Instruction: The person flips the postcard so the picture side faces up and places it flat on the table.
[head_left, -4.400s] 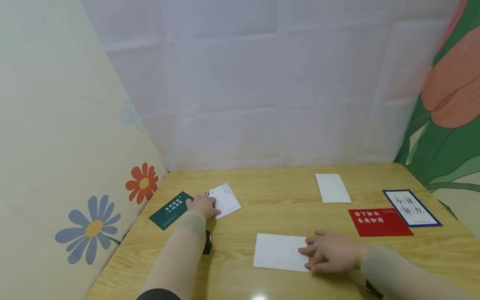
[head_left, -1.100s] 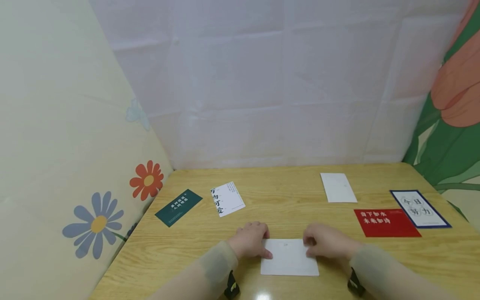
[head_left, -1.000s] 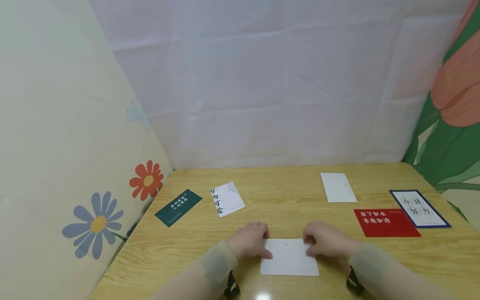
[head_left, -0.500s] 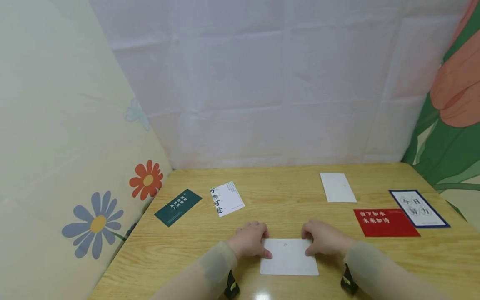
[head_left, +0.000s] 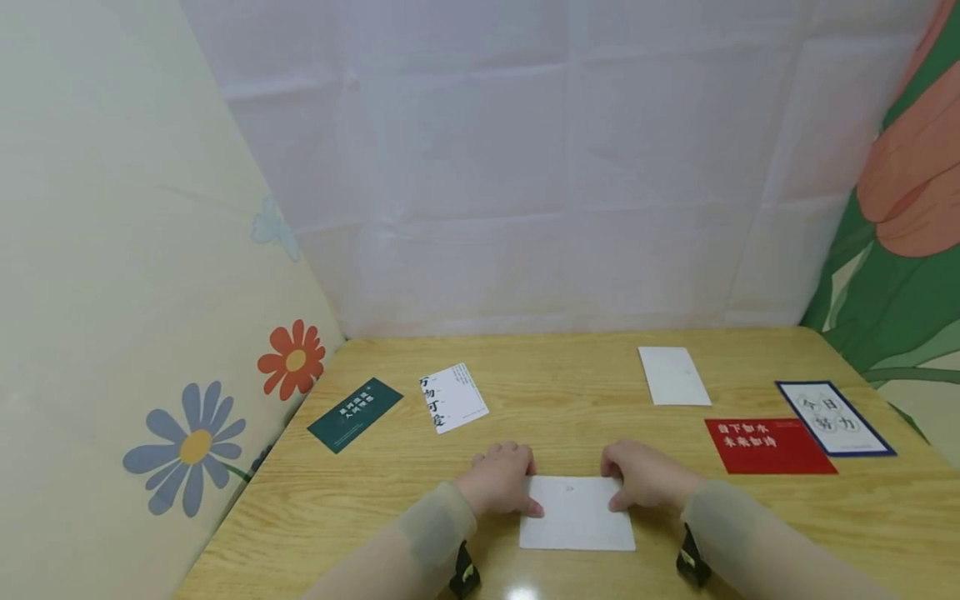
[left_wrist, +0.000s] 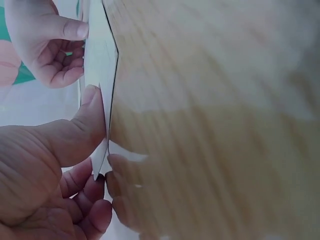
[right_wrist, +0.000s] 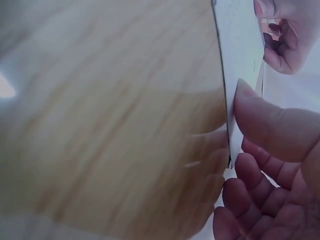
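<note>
A white postcard (head_left: 577,521) with a small mark near its top edge lies close over the front middle of the table. At its left edge is my left hand (head_left: 501,482), thumb on the card's face and fingers curled at the side. My right hand (head_left: 651,479) pinches the opposite edge in the same way. In the left wrist view the postcard (left_wrist: 100,55) is seen nearly edge-on, with the left thumb pressed on it. The right wrist view shows the right thumb on the postcard (right_wrist: 241,45) and the fingertips right at its corner.
On the wooden table (head_left: 555,400) lie a green card (head_left: 356,415) and a white card with black characters (head_left: 454,397) at left. Toward the right are a blank white card (head_left: 673,377), a red card (head_left: 772,450) and a blue-bordered card (head_left: 836,418) touching it.
My left hand has left the white card with black characters and come to the front postcard's left edge. Over the last second my right hand has shifted slightly left, its thumb on the postcard.
</note>
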